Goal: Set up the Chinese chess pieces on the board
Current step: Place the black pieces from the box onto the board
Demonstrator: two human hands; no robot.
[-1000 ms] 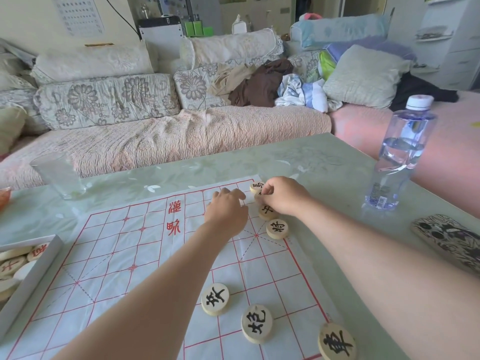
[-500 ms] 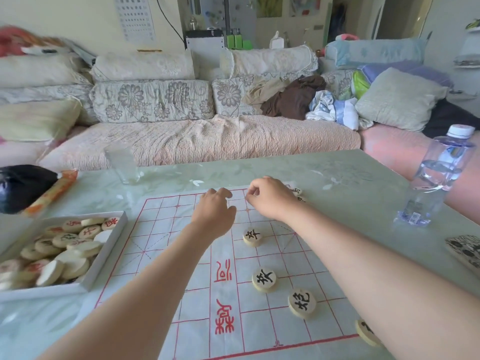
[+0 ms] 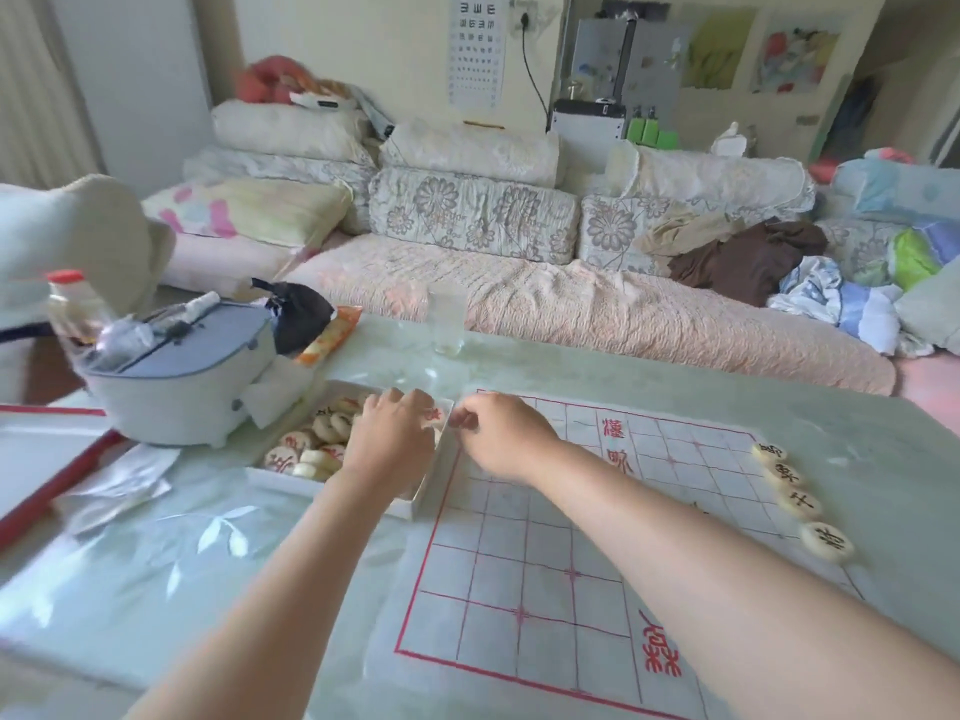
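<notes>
White box point(image 3: 422, 493) rim betw. L hand point(image 3: 389, 444), R hand point(image 3: 501, 441).

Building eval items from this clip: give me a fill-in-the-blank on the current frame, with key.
1. The left hand is over the white box of pieces, which lies to the ___ of the board.
2. Along the board's right edge, ___ pieces are in view in a row.
3. The characters on those pieces are ___.
4. The board's grid lines are ___.
Missing words: left; four; black; red.
</notes>
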